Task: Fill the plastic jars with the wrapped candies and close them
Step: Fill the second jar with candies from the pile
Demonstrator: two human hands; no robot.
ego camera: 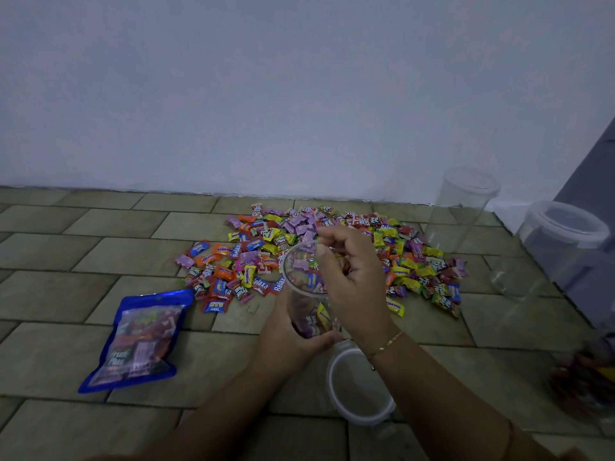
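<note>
Both hands worked one clear plastic jar (307, 294) above the tiled floor (66, 344): left hand (293, 341) gripped its base, right hand (349, 277) hovered over its mouth, fingers curled around candies. Beyond them lay the wrapped candies (416, 261); a lid (357, 387) rested just below.

A clear plastic jar (307, 287) stands tilted just below centre, a few wrapped candies lying in its bottom. The left hand (293, 341) grips its lower wall from seven o'clock; the right hand (352, 277) hovers over the open mouth, fingers curled — whether it holds a candy cannot be told. Behind, toward twelve o'clock, a heap of wrapped candies (416, 261) spreads over the tiled floor (66, 254). A blue candy bag (139, 337) lies at eight o'clock, a white lid (359, 387) at five. Two empty jars (459, 207) stand at two o'clock — the farther-right one lidded.
</note>
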